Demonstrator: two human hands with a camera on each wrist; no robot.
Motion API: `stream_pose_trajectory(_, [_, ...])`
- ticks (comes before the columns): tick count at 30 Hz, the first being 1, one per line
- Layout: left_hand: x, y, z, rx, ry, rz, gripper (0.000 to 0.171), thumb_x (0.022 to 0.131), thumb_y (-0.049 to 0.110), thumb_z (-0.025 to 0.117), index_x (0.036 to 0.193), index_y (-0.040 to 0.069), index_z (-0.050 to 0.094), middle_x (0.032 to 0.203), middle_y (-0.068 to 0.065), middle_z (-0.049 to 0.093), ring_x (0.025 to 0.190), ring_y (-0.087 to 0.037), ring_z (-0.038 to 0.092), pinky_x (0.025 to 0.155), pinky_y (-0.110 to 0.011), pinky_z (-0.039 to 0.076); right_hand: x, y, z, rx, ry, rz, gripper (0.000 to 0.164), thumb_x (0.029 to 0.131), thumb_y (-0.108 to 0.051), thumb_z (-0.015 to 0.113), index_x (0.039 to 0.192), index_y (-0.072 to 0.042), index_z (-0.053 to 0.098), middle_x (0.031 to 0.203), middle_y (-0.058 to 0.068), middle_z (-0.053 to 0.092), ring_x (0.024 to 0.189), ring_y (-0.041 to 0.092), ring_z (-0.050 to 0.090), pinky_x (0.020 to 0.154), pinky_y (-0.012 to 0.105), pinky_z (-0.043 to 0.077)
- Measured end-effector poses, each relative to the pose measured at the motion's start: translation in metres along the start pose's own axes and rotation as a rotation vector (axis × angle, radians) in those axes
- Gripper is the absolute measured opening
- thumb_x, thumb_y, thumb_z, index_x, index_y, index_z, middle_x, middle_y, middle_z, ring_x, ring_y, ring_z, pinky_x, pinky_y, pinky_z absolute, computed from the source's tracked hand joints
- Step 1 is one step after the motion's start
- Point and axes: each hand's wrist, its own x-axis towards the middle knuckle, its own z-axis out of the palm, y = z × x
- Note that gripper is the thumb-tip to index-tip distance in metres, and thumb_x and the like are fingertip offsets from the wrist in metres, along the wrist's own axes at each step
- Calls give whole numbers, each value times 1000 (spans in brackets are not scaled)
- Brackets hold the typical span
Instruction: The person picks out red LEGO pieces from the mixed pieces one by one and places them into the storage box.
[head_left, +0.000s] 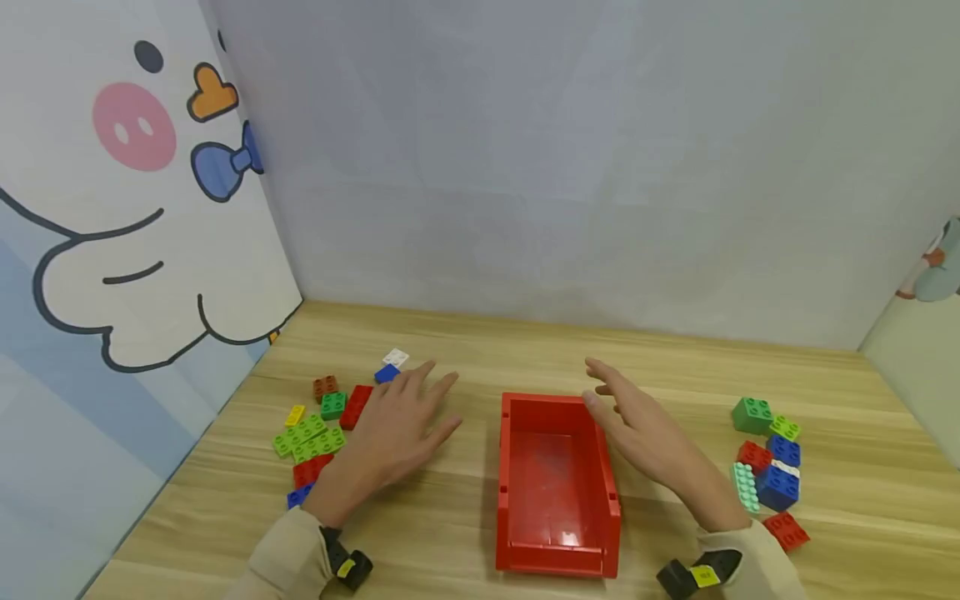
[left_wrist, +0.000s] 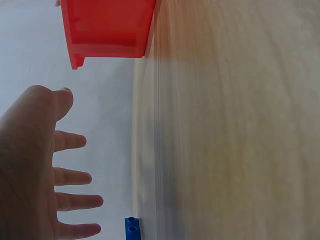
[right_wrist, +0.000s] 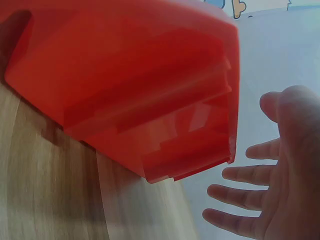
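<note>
A red open-topped bin stands in the middle of the wooden table, with nothing inside it. To its left my left hand hovers with fingers spread and holds nothing. Under and behind that hand lie a long red brick and a blue brick; the hand partly covers them. My right hand is held beside the bin's right wall, fingers extended, overlapping the far right corner in the head view. In the right wrist view its fingers are straight and apart from the bin.
Building bricks lie loose at the left, among them lime bricks, a brown brick and a white one. A second group at the right has a green brick, a blue brick and a mint plate. Cloth walls border the table.
</note>
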Motion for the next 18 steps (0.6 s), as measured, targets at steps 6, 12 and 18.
stream_pose_trajectory(6, [0,-2,1,1,12,0,58,95,56,36,143,23,36,143,-14,34,124,-32,36,94,-58,37,3,-1,3,14,-14,-11,51,99,-38,43,145,-25,25,141,3,40,117,27,47,87,54,45])
stream_pose_trajectory(12, [1,-4,1,10,18,5,58,95,56,35,142,23,37,142,-14,35,124,-32,36,94,-58,37,6,1,7,18,-20,-6,48,99,-37,43,144,-25,29,135,7,47,112,23,50,87,51,47])
stream_pose_trajectory(18, [-2,-3,3,-1,9,-3,57,95,56,37,141,23,39,141,-14,37,123,-32,37,94,-59,37,5,1,13,38,-43,6,46,99,-38,43,142,-25,31,132,8,50,111,25,51,90,51,45])
